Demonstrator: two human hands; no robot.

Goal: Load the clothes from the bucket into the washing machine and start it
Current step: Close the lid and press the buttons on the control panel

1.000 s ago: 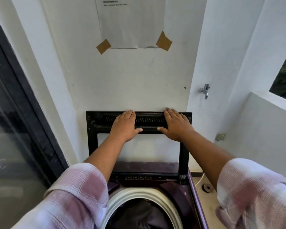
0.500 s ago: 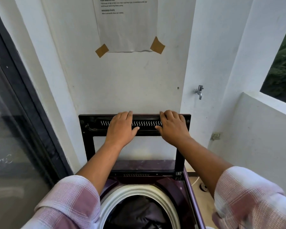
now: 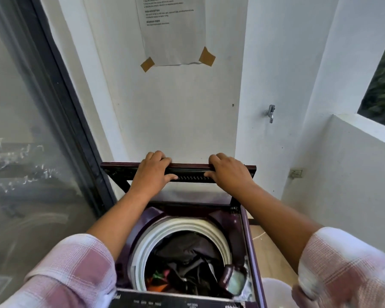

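A dark purple top-loading washing machine (image 3: 246, 236) stands below me with its glass lid (image 3: 113, 168) raised and tilted toward me. My left hand (image 3: 151, 174) and my right hand (image 3: 229, 172) both grip the lid's top edge, fingers curled over it, thumbs on the near side. Inside the white-rimmed drum (image 3: 222, 236) lie dark clothes (image 3: 187, 261) with bits of orange and green. The control panel (image 3: 176, 302) shows at the bottom edge. The bucket is not in view.
A white wall with a taped paper notice (image 3: 173, 30) rises behind the machine. A tap (image 3: 271, 113) sticks out on the right wall, above a low white parapet (image 3: 353, 174). A dark-framed glass door (image 3: 31, 141) fills the left.
Both hands have shifted from lying flat on the lid's handle to curling over its top edge, and the lid has tipped forward and down. The view has dropped, showing more of the drum.
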